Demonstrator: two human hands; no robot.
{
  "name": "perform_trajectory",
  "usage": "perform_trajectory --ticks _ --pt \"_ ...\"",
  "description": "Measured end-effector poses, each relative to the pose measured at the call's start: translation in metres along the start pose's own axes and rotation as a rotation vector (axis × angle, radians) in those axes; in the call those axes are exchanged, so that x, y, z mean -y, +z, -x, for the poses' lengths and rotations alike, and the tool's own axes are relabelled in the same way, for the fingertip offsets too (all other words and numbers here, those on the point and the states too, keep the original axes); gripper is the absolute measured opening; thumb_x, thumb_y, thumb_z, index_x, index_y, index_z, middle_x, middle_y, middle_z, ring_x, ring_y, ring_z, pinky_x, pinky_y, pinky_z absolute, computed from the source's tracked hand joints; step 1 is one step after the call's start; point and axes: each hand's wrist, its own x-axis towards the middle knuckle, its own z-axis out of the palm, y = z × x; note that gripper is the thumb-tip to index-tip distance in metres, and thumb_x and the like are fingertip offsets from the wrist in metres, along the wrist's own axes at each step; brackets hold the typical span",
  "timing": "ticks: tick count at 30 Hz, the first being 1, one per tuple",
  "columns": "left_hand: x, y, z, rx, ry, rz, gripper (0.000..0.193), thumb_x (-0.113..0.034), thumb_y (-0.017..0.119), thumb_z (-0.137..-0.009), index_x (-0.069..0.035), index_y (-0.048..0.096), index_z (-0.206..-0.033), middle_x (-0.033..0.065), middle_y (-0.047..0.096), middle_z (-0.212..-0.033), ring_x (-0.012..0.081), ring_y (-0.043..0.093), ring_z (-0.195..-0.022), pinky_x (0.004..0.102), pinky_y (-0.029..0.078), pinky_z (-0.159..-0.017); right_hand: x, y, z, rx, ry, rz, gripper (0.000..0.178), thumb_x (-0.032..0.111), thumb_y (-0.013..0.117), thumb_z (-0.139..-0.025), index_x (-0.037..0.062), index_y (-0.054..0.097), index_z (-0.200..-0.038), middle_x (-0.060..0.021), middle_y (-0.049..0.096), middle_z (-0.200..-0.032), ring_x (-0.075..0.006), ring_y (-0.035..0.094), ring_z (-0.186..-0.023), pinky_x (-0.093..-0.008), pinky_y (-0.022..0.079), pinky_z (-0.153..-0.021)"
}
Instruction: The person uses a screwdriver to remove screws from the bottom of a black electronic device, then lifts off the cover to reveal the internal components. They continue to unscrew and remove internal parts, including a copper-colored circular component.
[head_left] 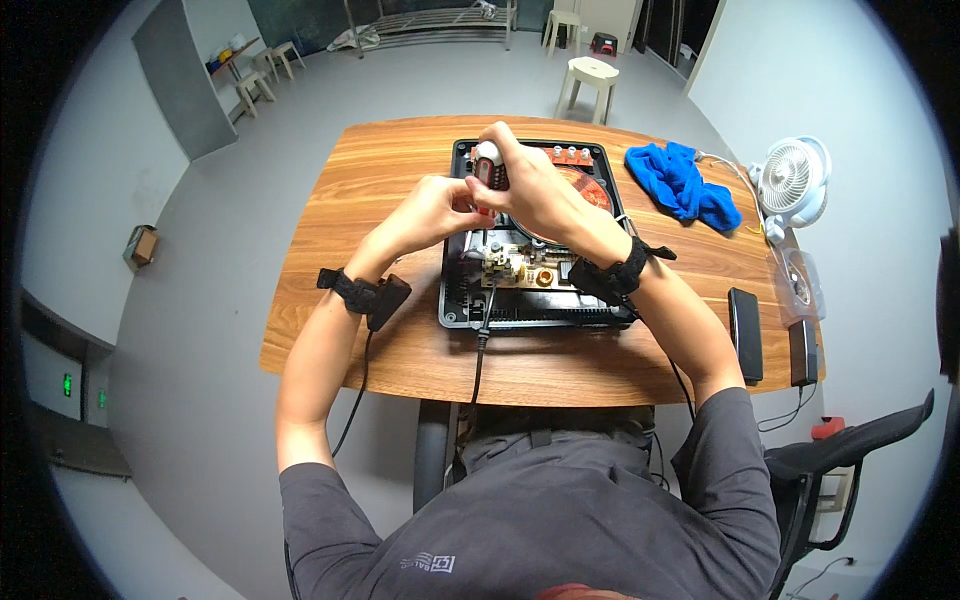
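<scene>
An opened induction cooker lies on the table, its black housing holding a copper coil and a circuit board. Over its far left part, a screwdriver with a red and white handle stands nearly upright. My right hand is wrapped round that handle from the right. From the left, my left hand pinches near the handle's lower end. The screwdriver's tip and whatever it touches are hidden by my fingers. A black power cord leaves the housing's near side.
On the wooden table, a blue cloth, a white fan, a clear plastic box, a black phone and a black power bank lie along the right. Cables run from both wrist straps. Stools stand beyond.
</scene>
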Motion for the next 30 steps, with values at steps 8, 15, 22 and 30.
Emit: perform_trajectory --ticks 8,15,22,30 --pt "0.000 0.003 0.000 -0.009 0.012 0.029 0.022 -0.013 0.078 -0.090 0.002 0.072 -0.105 0.0081 0.077 -0.097 0.0121 0.071 -0.092 0.0301 0.057 -0.083 -0.004 0.002 0.000 -0.007 -0.020 -0.014 0.042 0.019 0.076 -0.091 -0.0012 0.043 -0.107 -0.0254 0.066 -0.086 -0.0424 0.067 -0.079 -0.0459 0.053 -0.069" --pt "0.003 0.004 -0.002 0.000 -0.008 0.036 0.021 -0.009 0.077 -0.090 0.004 0.071 -0.106 0.0086 0.077 -0.098 0.0128 0.071 -0.093 0.0298 0.057 -0.084 -0.005 0.002 0.000 -0.004 -0.023 -0.012 0.041 0.019 0.075 -0.091 -0.0009 0.043 -0.108 -0.0259 0.066 -0.085 -0.0436 0.067 -0.080 -0.0466 0.052 -0.069" --pt "0.001 0.007 -0.002 -0.036 -0.053 0.077 0.018 -0.007 0.079 -0.087 0.003 0.072 -0.101 0.0084 0.077 -0.095 0.0125 0.071 -0.090 0.0296 0.057 -0.082 -0.003 -0.004 -0.002 0.064 -0.016 -0.001 0.043 0.024 0.074 -0.091 0.0005 0.044 -0.113 -0.0264 0.067 -0.087 -0.0455 0.067 -0.084 -0.0485 0.053 -0.072" --pt "-0.002 0.007 -0.005 -0.077 -0.085 -0.020 0.023 -0.011 0.086 -0.080 0.001 0.073 -0.094 0.0053 0.074 -0.084 0.0093 0.067 -0.078 0.0295 0.054 -0.070 0.017 -0.020 -0.015 0.169 0.004 0.404 0.048 0.045 0.068 -0.089 -0.0001 0.060 -0.104 -0.0240 0.070 -0.084 -0.0437 0.070 -0.081 -0.0498 0.057 -0.076"
